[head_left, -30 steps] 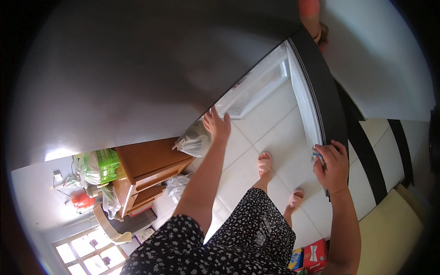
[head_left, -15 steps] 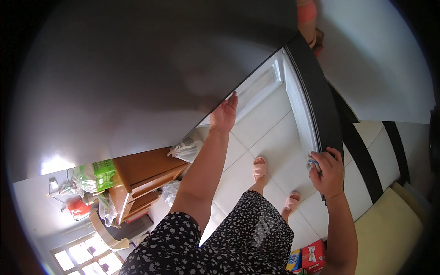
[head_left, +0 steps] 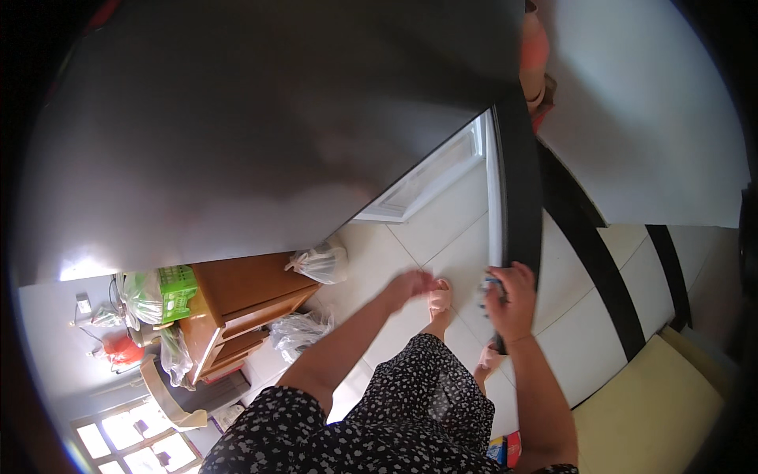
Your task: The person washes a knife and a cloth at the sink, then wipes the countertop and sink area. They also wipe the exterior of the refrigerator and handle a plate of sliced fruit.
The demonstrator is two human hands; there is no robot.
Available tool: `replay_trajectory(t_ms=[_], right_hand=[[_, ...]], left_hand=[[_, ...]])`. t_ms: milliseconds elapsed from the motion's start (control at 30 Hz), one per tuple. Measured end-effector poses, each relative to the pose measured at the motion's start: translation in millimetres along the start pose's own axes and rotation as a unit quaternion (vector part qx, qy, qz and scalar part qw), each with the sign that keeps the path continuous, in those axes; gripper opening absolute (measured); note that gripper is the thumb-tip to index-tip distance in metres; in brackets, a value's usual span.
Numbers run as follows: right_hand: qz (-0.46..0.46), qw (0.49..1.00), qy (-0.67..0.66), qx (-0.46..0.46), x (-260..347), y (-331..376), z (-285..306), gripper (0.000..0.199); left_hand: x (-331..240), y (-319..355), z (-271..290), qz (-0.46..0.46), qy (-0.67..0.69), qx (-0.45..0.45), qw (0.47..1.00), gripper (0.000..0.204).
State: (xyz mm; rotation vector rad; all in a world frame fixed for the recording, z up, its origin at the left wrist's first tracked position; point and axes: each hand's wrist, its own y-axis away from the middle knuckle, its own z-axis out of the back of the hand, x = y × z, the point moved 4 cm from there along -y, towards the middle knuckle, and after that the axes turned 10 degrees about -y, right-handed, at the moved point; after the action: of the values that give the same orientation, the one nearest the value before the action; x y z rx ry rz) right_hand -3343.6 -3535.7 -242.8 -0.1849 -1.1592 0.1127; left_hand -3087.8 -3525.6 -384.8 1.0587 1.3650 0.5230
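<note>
My right hand [head_left: 512,304] is closed round a small crumpled white-and-blue cloth [head_left: 491,291] at the inner edge of a dark door panel [head_left: 521,189] with a pale lining. My left hand [head_left: 412,286] hangs in the air over the tiled floor, touching nothing; motion blur smears its fingers, so its shape is unclear. Left of and above it spreads a large dark glossy door [head_left: 260,134]. A white moulded inner liner [head_left: 430,178] shows beneath this door's lower edge.
A brown wooden cabinet [head_left: 245,296] stands at left with a green basket [head_left: 178,291] on it. Plastic bags [head_left: 320,262] lie beside it. A pale yellow surface [head_left: 647,411] is at lower right. My feet in pink slippers [head_left: 440,295] stand on tiles.
My left hand has dropped away from the large door's edge toward my body. My right hand and the dark panel have swung left, narrowing the gap between the doors.
</note>
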Motion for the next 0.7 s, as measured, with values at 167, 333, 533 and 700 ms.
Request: replay_trajectory(t_ms=[167, 333, 533, 700], right_hand=[[-0.27, 0.899, -0.345, -0.008, 17, -6, -67, 0.018], [-0.325, 0.848, -0.409, -0.086, 24, 2, -34, 0.022], [-0.393, 0.8, -0.423, -0.16, 21, 42, 28, 0.024], [-0.426, 0.737, -0.498, -0.167, 30, 80, 32, 0.026]], left_hand=[[55, 123, -45, 0.149, -0.096, 0.154, 0.972, 0.022], [-5, 131, -53, -0.065, 0.018, 0.071, 0.995, 0.026], [-52, 45, 48, -0.178, 0.494, -0.159, 0.836, 0.047], [-75, 56, 54, -0.213, 0.457, -0.21, 0.838, 0.042]])
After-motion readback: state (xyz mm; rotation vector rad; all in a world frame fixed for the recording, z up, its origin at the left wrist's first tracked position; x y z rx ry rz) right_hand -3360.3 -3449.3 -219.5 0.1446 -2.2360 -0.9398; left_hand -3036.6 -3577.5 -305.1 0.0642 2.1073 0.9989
